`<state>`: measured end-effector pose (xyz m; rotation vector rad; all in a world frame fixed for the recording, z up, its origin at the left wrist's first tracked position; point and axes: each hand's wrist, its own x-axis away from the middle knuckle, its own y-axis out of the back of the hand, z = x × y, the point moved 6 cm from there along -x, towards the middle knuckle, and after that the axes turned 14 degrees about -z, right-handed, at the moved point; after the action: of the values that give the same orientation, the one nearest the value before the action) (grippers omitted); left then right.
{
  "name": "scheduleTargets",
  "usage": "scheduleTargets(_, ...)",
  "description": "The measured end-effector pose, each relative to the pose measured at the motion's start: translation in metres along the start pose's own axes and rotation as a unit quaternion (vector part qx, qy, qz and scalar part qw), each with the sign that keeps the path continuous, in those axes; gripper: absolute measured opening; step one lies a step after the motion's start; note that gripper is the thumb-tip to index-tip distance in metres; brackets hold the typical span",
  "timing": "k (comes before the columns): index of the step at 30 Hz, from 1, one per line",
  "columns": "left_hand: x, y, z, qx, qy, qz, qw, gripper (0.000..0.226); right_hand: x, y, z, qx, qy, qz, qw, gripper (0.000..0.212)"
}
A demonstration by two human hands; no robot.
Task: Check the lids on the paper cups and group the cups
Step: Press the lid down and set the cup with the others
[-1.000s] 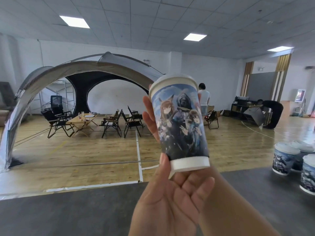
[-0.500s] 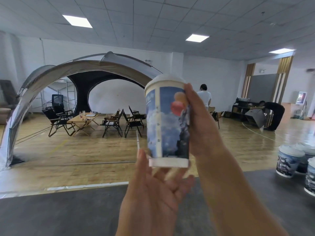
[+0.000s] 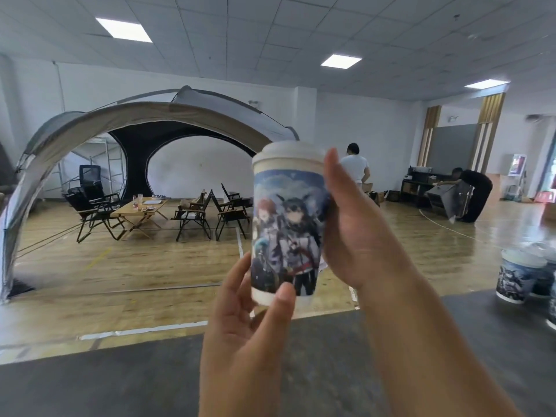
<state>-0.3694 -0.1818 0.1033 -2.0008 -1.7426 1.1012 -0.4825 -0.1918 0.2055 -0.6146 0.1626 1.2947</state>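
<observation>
Head view: lidded paper cup [image 3: 287,233] upright.

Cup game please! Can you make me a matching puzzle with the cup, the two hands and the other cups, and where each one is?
Things:
1. held paper cup
2. left hand
3. right hand
4. grouped cups

Places:
A. standing on the dark surface at the far right
B. under the cup, thumb on its lower front
C. raised in the middle, white lid on top
D. wrapped around the cup's right side

Pairs: 1-C, 2-B, 3-D, 4-A
</observation>
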Motion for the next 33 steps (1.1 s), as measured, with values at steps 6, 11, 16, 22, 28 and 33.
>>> scheduleTargets(6,-0.006,0.001,0.02,0.076,0.181,-0.005,0.981,0.102,-0.006,0.006,-0.002,-0.01,-0.02,-0.004,1.0,0.055)
scheduleTargets(11,0.017,-0.032,0.043,0.139,0.349,0.112,0.92,0.082,-0.008,0.021,-0.022,-0.18,-0.135,0.138,0.964,0.081)
scheduleTargets(16,0.041,-0.075,0.07,0.143,0.293,0.142,0.935,0.072,-0.006,0.076,-0.008,-0.234,-0.145,0.183,0.944,0.108)
scheduleTargets(22,0.072,-0.14,0.133,-0.008,0.14,0.079,0.987,0.073,0.03,0.219,0.032,0.007,-0.054,0.081,0.995,0.083)
scheduleTargets(28,0.119,-0.232,0.278,-0.265,0.122,0.191,0.937,0.071,0.08,0.42,0.061,0.249,-0.055,-0.063,0.965,0.054)
scheduleTargets(33,0.137,-0.292,0.397,-0.374,0.128,0.241,0.887,0.052,0.098,0.556,0.037,0.303,-0.104,-0.138,0.937,0.071)
